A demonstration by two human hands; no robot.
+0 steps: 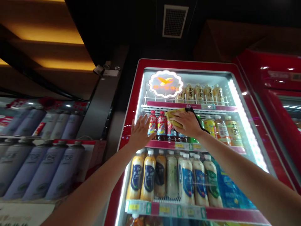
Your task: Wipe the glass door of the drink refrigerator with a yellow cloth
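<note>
The right hand [188,121] held a yellow cloth [174,118] against the cooler door [204,76]; the left hand [140,133], fingers spread wide, was left of it. Top-shelf bottles [199,93] read "双萃".

Straight before me stands a drinks cooler [188,63], with bottles [188,179] in rows on shelves [162,144] behind its glass door [207,77]. My left hand [140,133] is in front of the glass, left of my right hand [187,122]; a cloth [173,115] lies between the right hand and the door. Left of the cooler, large bottles [64,168] stand in two tiers; right of it is another cooler [270,70]. A vent [175,21] is overhead.
</note>
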